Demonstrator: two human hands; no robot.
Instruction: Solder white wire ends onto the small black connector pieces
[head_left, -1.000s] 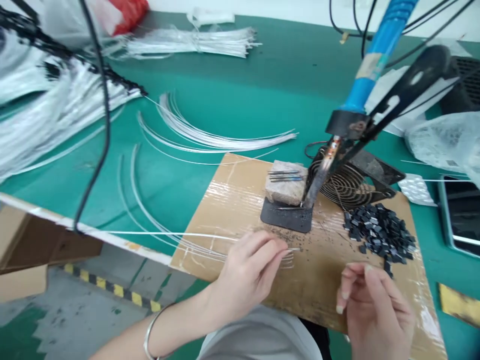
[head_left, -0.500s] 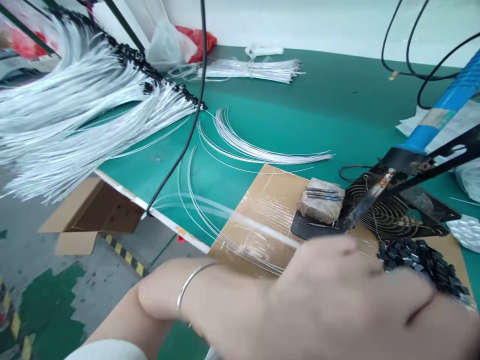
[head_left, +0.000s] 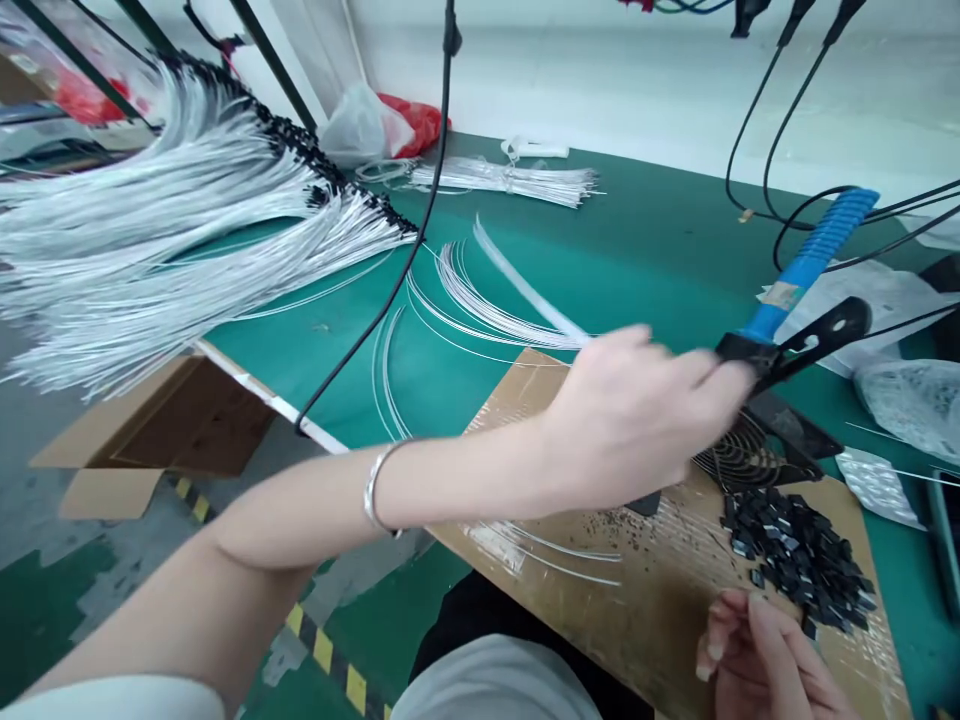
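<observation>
My left hand (head_left: 637,415), with a silver bangle at the wrist, is closed and reaches across the cardboard mat (head_left: 652,610). A blurred white wire (head_left: 529,290) runs up and left out of it; its fingertips are hidden. Directly beyond its knuckles stands a blue-handled soldering iron (head_left: 802,270), its tip hidden behind the hand. Low on the right, my right hand (head_left: 769,660) has its thumb and fingers pinched together; anything between them is too small to make out. Beside it lies a pile of small black connector pieces (head_left: 799,555).
Loose white wires (head_left: 487,310) lie on the green table (head_left: 645,230), with a tied bundle (head_left: 517,182) behind. At left, a thick mass of white wires (head_left: 187,240) has black ends. A black cable (head_left: 420,250) hangs ahead. An open carton (head_left: 172,420) is on the floor.
My left hand has moved up and away, carrying the blurred wire with it. The view has shifted, and my right hand now shows by the black pieces.
</observation>
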